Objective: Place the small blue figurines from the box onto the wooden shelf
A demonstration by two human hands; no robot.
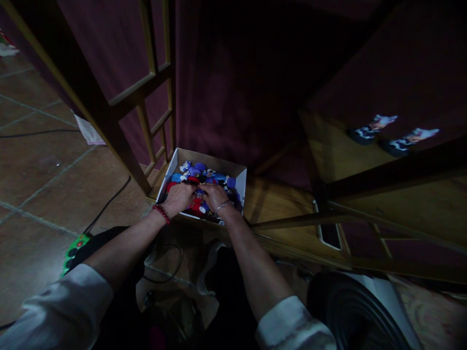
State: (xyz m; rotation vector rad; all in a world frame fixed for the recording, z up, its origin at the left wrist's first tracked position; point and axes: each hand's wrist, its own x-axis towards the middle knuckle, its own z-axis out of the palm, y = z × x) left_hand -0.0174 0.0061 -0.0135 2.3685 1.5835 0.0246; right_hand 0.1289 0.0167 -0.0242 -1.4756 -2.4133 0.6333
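Note:
A white open box [241,183] holds several small figurines [196,170] in blue, purple, red and white, jumbled together. My left hand [181,196], with a red bead bracelet on the wrist, reaches into the box from the left. Close beside it in the middle of the box is my right hand [215,196], a silver bracelet on its wrist. The fingers of both hands curl down among the figurines and look closed. Their tips are hidden, so whatever they grip cannot be made out.
The box stands on a wooden shelf [280,199] inside a dark lattice frame [126,99]. Two figurines on round black bases [361,136] stand on a shelf at right. A phone-like dark object [330,236] leans there. Below are a green power strip [75,250], cables and a black round stool [357,311].

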